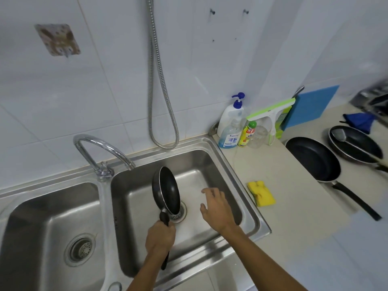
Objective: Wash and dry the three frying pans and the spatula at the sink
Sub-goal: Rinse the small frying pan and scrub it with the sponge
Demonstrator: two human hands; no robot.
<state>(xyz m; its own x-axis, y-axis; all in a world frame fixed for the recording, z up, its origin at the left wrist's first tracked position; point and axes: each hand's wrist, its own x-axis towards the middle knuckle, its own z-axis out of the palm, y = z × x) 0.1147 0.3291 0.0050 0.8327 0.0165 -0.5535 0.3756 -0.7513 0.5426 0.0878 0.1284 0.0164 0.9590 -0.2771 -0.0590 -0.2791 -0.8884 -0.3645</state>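
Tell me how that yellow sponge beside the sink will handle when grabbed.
The yellow sponge looks soft: its top is dented, so it will likely squash when gripped. It looks like foam, so probably light. It lies flat on the counter, so it should not roll or tip.

Small pan [167, 189] tilted, sink [210, 162] — two pans [312, 159], countertop [273, 164]

left grip [160, 238] clenched, right grip [216, 208] splayed open
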